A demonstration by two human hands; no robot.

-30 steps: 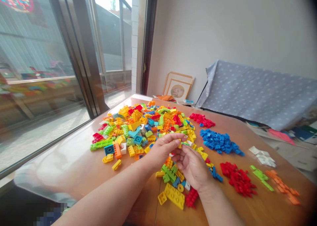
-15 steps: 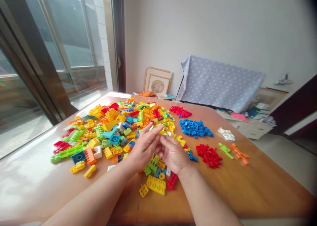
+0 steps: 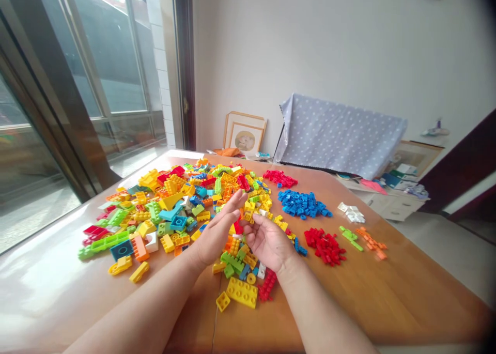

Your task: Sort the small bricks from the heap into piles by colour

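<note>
Multicoloured plastic building bricks (image 3: 170, 201) lie in a broad mixed heap across the left and middle of a glossy brown wooden tabletop (image 3: 391, 292), reaching towards its far edge. The left hand (image 3: 217, 235) is spread, its fingers straight above the heap. The right hand (image 3: 267, 243) sits just beside it, fingers curled and thumb raised; whether it pinches a small yellow brick (image 3: 248, 216) at the thumb tip, I cannot tell. A large yellow studded brick (image 3: 242, 292) lies nearest the near edge, by a thin dark seam (image 3: 215, 323). Towards the right edge are single-colour groups: red (image 3: 324, 246), blue (image 3: 304, 204), white (image 3: 351, 212), lime green (image 3: 351, 238) and orange (image 3: 372, 243). Tall glass panes (image 3: 112, 59) line the left edge, laying pale glare over that corner. Beyond the far edge, a framed picture (image 3: 245, 139) and a white-dotted grey-blue cloth (image 3: 337, 134) stand before a plain pale wall (image 3: 310, 44).
</note>
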